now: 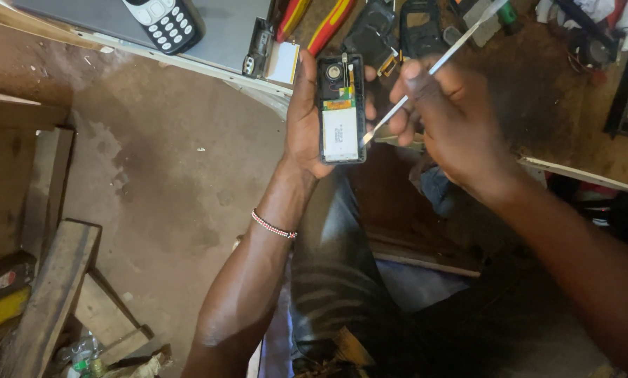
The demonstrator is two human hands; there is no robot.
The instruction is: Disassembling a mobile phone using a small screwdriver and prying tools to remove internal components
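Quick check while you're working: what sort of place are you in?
Probably a small phone-repair workbench. The left hand holds an opened phone, the right hand a thin metal tool, and screwdrivers and a keypad phone lie nearby.

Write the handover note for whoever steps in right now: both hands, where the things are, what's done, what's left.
Left hand: holds the opened phone upright, back cover off, insides facing up.
Right hand: fingers pinch a thin metal tool, its tip at the phone's right edge beside the white battery.
Around: a keypad phone lies on a grey slab at the bench's edge; red and yellow screwdrivers and black phone parts lie on the bench beyond.
Done: back is open.
Left: battery still seated; the prying is under way.
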